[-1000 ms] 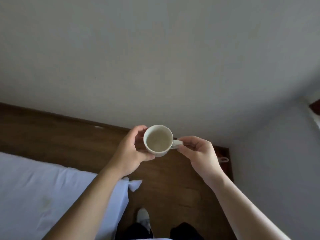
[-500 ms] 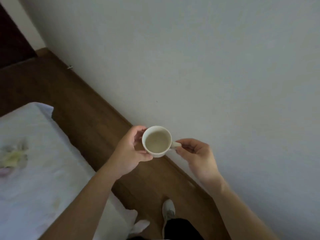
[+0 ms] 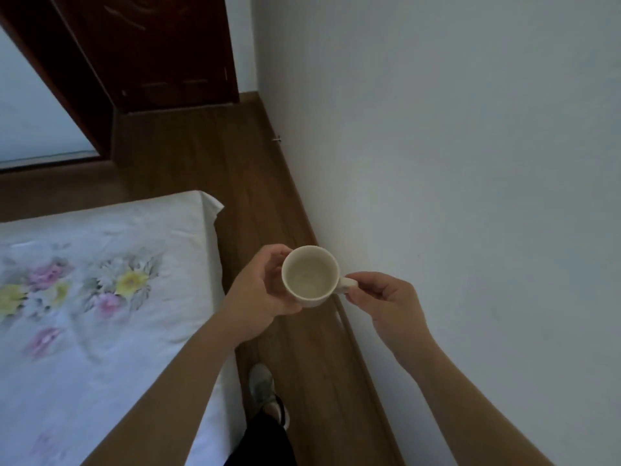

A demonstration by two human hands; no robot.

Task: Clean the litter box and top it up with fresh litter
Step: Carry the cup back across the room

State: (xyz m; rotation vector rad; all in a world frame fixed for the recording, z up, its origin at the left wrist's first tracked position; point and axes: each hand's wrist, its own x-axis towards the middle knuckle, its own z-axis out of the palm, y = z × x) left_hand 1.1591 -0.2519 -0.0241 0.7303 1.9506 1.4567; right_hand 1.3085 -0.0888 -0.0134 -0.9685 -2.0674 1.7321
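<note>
A small cream cup is held upright in front of me, its inside pale with nothing clearly visible in it. My left hand wraps the cup's left side. My right hand pinches the cup's handle on the right with thumb and fingers. No litter box or litter bag appears in this view.
A bed with a white flowered sheet fills the left. A narrow strip of wooden floor runs between the bed and the white wall. A dark red door stands at the far end. My shoe shows below.
The view has swung along the wall toward the door, with more of the bed and floor strip showing. Both hands keep the same hold on the cup.
</note>
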